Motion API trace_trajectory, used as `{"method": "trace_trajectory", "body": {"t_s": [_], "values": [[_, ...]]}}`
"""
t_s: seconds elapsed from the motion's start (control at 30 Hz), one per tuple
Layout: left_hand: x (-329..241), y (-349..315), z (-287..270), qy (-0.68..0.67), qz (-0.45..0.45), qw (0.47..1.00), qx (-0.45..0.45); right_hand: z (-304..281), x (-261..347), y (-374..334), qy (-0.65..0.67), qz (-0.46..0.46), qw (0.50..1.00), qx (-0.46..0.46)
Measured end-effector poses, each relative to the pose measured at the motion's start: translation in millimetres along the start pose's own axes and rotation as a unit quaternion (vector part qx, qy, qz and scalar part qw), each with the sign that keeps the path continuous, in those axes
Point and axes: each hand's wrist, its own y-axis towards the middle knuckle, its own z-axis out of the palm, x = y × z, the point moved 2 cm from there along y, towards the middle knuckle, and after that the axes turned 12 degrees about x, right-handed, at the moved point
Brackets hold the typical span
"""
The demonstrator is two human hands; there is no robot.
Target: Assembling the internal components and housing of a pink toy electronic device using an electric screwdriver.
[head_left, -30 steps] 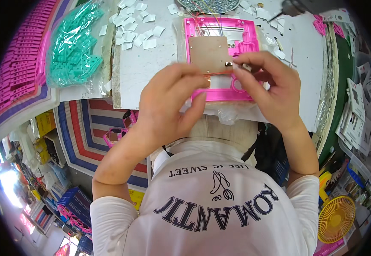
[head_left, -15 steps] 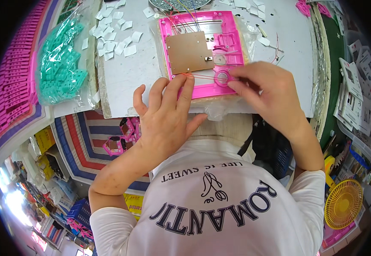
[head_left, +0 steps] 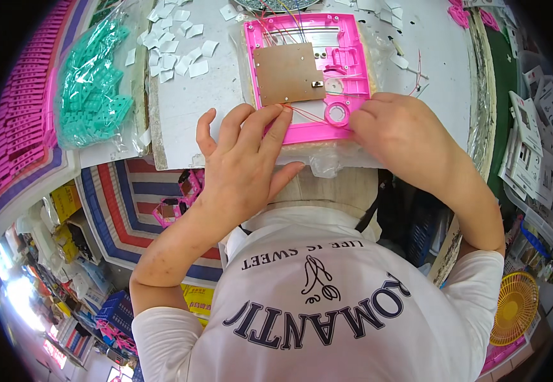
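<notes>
A pink plastic housing lies face down on the worktable with a brown circuit board in it. Thin red wires loop out from the board's near edge toward a pink ring in the right near corner. My left hand rests its index and middle fingertips on these wires at the board edge, thumb held apart. At the housing's right near corner, beside the ring, my right hand is closed with fingers pinched together; what they hold is hidden.
Several white squares are scattered left on the table. A clear bag of teal plastic parts lies further left, by stacked pink parts. A patterned round thing sits behind the housing. A yellow fan-like basket stands lower right.
My right hand has shifted to the housing's right near corner, its fingers now closer together. My left fingertips stay on the wires. The whole view has shifted slightly.
</notes>
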Motion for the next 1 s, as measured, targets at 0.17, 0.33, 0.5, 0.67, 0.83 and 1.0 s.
{"method": "trace_trajectory", "body": {"t_s": [0.17, 0.33, 0.5, 0.67, 0.83, 1.0], "values": [[-9.9, -0.2, 3.1, 0.002, -0.028, 1.0, 0.005, -6.3, 14.0, 6.3, -0.096, -0.025, 0.993, 0.065], [-17.1, 3.7, 3.3, -0.035, -0.056, 0.998, -0.013, 15.2, -23.9, -11.7, 0.071, -0.057, 0.993, -0.076], [-21.1, 5.6, -11.0, -0.091, -0.053, 0.994, -0.026, 38.8, -22.3, -25.1, 0.21, 0.012, 0.969, -0.13], [-37.4, 20.1, 0.7, -0.128, 0.102, 0.985, -0.059, 53.5, -20.8, -29.9, 0.328, 0.077, 0.928, -0.161], [-38.6, 28.6, 9.3, -0.104, 0.125, 0.986, -0.037, 62.2, -8.5, -32.5, 0.295, 0.121, 0.923, -0.215], [-41.2, 29.3, 11.3, -0.07, 0.144, 0.987, -0.026, 64.8, 4.1, -41.5, 0.108, 0.134, 0.963, -0.209]]}}
